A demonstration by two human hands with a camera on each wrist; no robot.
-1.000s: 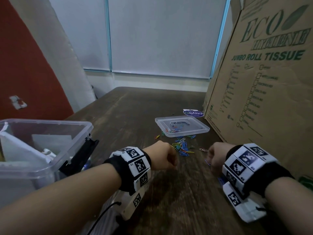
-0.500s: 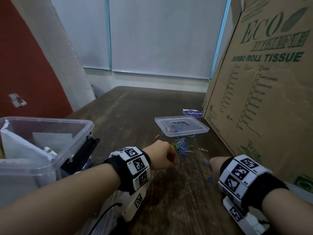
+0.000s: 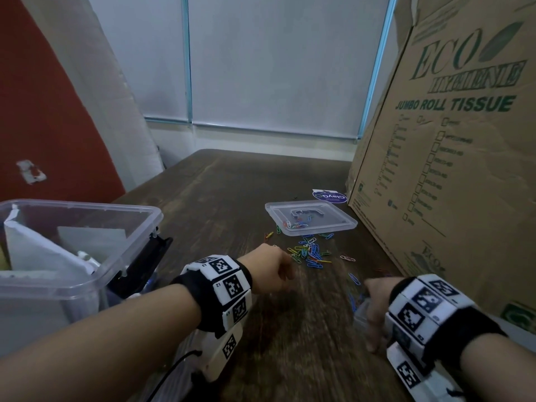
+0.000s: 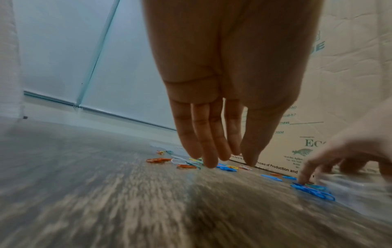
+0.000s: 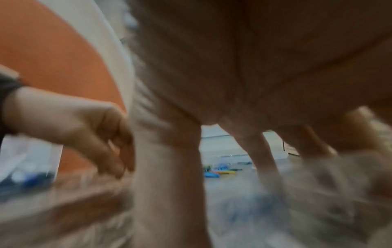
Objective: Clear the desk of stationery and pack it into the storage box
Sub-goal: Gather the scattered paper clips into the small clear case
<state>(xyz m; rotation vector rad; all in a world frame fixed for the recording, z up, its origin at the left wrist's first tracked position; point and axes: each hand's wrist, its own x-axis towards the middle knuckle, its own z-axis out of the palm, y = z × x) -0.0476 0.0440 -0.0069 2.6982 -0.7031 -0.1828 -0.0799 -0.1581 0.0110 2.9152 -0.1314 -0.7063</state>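
Your main risk here is scatter. The coloured paper clips [image 3: 309, 252] lie loose on the dark wooden surface [image 3: 232, 198], heaped just in front of the shallow clear lid [image 3: 311, 217], with stragglers trailing from the heap towards your right hand [image 3: 374, 311]. A fast sweep could flick them out across the surface or jam them against the cardboard carton [image 3: 452, 169] that stands just beyond the lid, where they would be awkward to pick out. Thin wire clips lying flat probably slip from under fingertips, so expect some to be left behind if you rake too lightly. The storage box [image 3: 87, 227] stands well away from the heap, on the far side of your left hand [image 3: 271, 269], so I judge a loose handful could shed clips on the way over.

Your left hand hangs just short of the heap with its fingers [image 4: 208, 151] straight, pressed side by side and pointing down at the surface; it holds nothing, and the tips are at the nearest clips, though contact is hard to confirm. Your right hand is spread low over a small cluster of blue clips [image 4: 311, 191], one fingertip down on them, beside something clear and blurred that may be a small container. Motion blur hides its grip, so I cannot tell whether it holds anything.
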